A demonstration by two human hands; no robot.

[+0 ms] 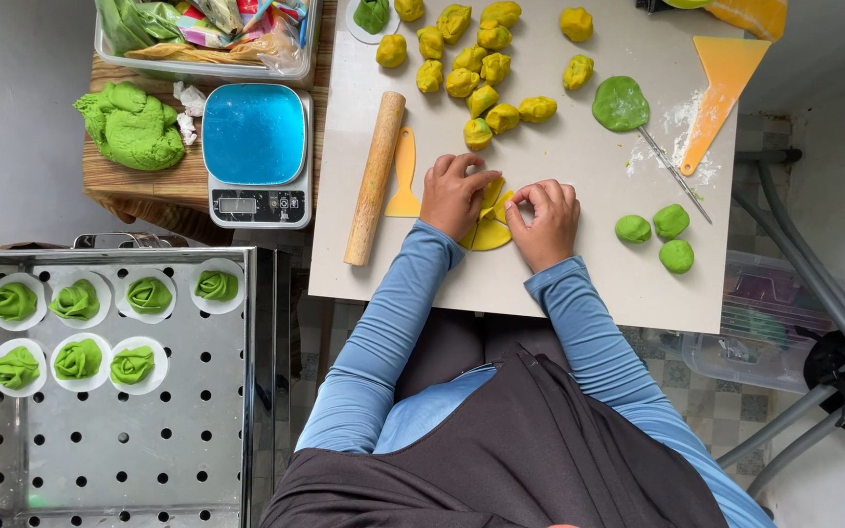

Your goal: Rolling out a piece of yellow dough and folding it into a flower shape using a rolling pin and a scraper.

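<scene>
A flattened yellow dough sheet (490,228) is pinched between the left hand (453,196) and the right hand (546,221), near the front edge of the grey board (628,284). A rolling pin (375,177) and yellow scraper (404,176) lie just left; bare board is left to the right, before three green dough balls (661,233).
</scene>
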